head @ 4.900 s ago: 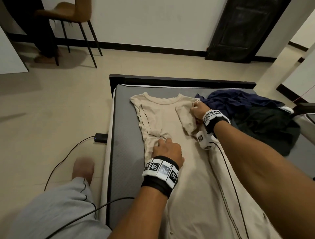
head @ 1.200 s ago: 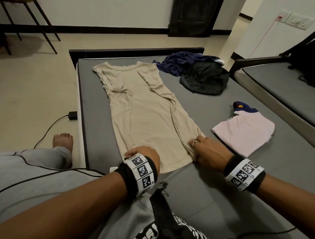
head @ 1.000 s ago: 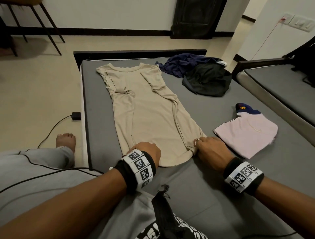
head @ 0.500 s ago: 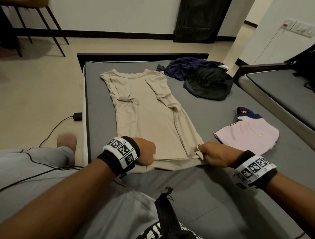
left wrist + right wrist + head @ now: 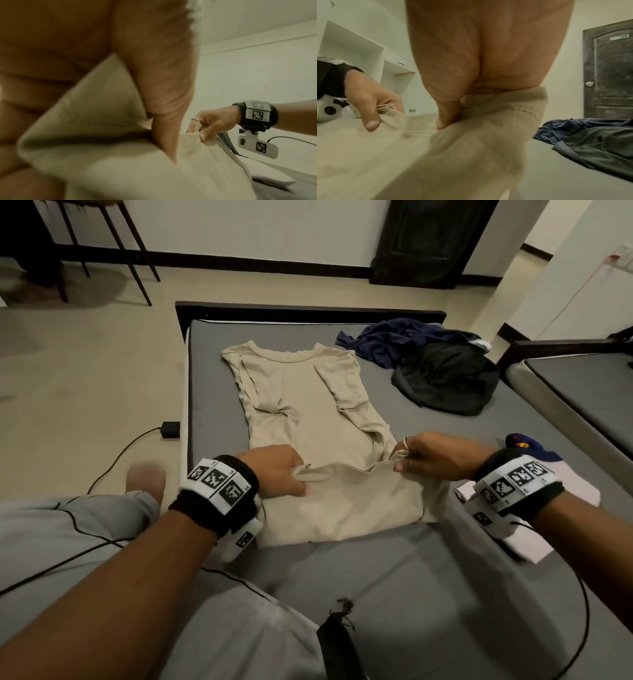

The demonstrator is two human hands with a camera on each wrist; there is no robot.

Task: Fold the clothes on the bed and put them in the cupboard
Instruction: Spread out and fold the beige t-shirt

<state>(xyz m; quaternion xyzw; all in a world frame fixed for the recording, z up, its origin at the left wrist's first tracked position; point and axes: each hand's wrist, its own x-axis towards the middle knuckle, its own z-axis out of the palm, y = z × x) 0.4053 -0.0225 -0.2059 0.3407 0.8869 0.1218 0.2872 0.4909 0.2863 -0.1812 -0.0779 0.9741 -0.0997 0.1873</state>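
A beige T-shirt lies lengthwise on the grey mattress, sleeves folded in, collar at the far end. My left hand grips the left corner of its hem, and my right hand pinches the right corner. The hem is lifted off the mattress and carried over the shirt's lower part. In the left wrist view the beige cloth sits between thumb and fingers, with the right hand beyond. In the right wrist view the hem bunches under my fingers, the left hand at the other corner.
A navy garment and a black garment lie crumpled at the bed's far right. A folded pink garment lies under my right wrist. A second bed stands at right. White cupboard shelves show behind the left hand.
Both hands took hold of the shirt's hem corners, lifted them off the mattress and carried them away from me, so the lower part now doubles over.
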